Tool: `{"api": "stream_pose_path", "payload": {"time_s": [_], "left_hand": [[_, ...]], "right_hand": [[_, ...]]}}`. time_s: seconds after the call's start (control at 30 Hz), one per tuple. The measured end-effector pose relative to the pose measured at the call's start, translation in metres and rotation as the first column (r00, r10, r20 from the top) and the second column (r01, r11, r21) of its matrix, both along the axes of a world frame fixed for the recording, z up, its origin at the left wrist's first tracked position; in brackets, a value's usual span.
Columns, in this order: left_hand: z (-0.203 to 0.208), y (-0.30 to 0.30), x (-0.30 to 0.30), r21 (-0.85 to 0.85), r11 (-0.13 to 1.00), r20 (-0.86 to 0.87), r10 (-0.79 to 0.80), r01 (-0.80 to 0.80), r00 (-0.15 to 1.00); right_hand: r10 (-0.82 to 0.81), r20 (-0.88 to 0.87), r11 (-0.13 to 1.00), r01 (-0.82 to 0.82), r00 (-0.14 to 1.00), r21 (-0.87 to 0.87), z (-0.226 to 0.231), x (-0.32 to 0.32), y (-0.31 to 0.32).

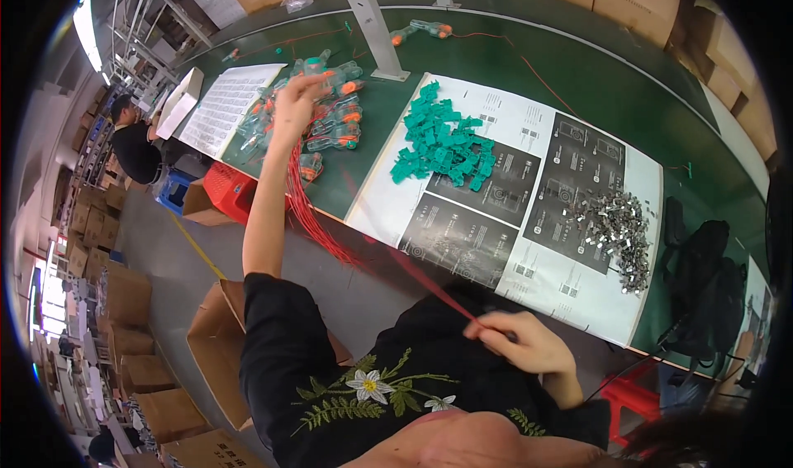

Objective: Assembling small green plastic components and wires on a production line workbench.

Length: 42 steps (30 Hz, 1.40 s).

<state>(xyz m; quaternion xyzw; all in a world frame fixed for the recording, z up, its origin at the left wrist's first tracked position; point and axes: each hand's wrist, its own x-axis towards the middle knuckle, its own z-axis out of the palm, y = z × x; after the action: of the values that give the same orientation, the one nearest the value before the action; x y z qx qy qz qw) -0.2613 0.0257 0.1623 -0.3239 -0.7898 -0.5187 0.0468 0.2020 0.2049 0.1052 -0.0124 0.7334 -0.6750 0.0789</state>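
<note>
My left hand [297, 109] is stretched out over a pile of clear plastic housings with orange and green parts [334, 129], its fingers extended just above or against the nearest ones. From this pile a bundle of thin red wires [301, 204] hangs over the table's front edge. Close to my body, my right hand [529, 344] pinches a red wire [438, 290] between thumb and fingers. That wire runs up and left, blurred by motion, toward the table edge.
Green plastic pieces [446, 142] and small metal parts [619, 232] lie heaped on printed sheets [471, 237]. A metal post [372, 30] rises behind. A black bag [702, 286] sits at right; an open carton [215, 344] and red crate [227, 191] stand left. Another person [136, 142] sits far left.
</note>
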Motion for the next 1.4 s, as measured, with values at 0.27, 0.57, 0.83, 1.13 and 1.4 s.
{"api": "stream_pose_path", "payload": {"time_s": [0.27, 0.57, 0.83, 1.13, 1.4], "left_hand": [[-0.099, 0.054, -0.046, -0.395, 0.917, -0.506, -0.173, -0.049, 0.845], [-0.097, 0.013, -0.020, -0.688, 0.719, -0.399, -0.262, -0.098, 0.879], [-0.013, 0.062, 0.237, -0.252, 0.485, 0.676, -0.531, 0.837, 0.511], [-0.090, 0.093, 0.278, 0.238, 0.701, 0.769, -0.559, 0.672, 0.310], [-0.101, 0.098, 0.269, 0.350, 0.658, 0.794, -0.586, 0.667, 0.161]], "right_hand": [[-0.605, -0.326, 0.754, 0.654, 0.726, 0.058, 0.022, 0.125, 0.018], [-0.408, -0.807, 0.307, 0.897, 0.426, 0.318, 0.038, 0.097, 0.003], [0.321, -0.262, 0.679, -0.029, 0.910, 0.734, -0.036, -0.026, -0.020], [0.410, -0.221, 0.664, -0.124, 0.885, 0.738, -0.117, -0.036, -0.053], [0.401, -0.200, 0.674, -0.140, 0.894, 0.725, -0.109, -0.044, -0.055]]}}
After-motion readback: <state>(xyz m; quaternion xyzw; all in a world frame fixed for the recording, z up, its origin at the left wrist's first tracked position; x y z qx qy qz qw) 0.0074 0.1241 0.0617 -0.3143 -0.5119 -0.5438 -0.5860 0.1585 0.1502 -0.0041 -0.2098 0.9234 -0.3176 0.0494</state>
